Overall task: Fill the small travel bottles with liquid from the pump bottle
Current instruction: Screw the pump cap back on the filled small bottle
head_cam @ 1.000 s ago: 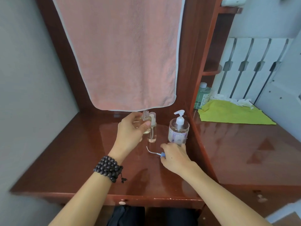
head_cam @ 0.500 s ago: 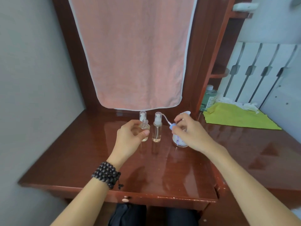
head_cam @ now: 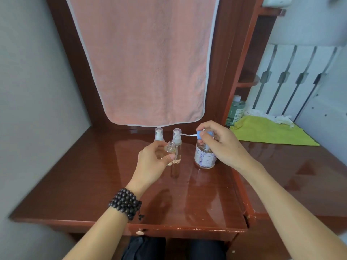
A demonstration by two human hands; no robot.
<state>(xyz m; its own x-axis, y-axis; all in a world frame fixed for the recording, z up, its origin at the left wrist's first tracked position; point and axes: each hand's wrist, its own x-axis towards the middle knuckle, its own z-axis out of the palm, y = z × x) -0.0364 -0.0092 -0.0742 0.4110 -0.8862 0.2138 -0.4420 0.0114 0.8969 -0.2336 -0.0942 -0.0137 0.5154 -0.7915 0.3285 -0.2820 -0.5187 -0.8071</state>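
Head view: since a second ago the right hand [head_cam: 223,145] has lifted a blue-bulbed dropper [head_cam: 199,135] off the tabletop [head_cam: 93,184] and now pinches it over the pump bottle [head_cam: 204,156], thin tip aimed left. The left hand [head_cam: 154,160] still grips an uncapped travel bottle [head_cam: 170,152] beside two capped ones, so a transfer looks imminent, though I cannot tell whether the dropper is loaded.

We face a glossy red-brown counter [head_cam: 93,184] set against a grey wall [head_cam: 33,91]. A pink towel [head_cam: 142,59] hangs over its wooden back panel. To our right stand corner shelves [head_cam: 247,79], a white slatted panel [head_cam: 293,76] and a green cloth [head_cam: 270,132].
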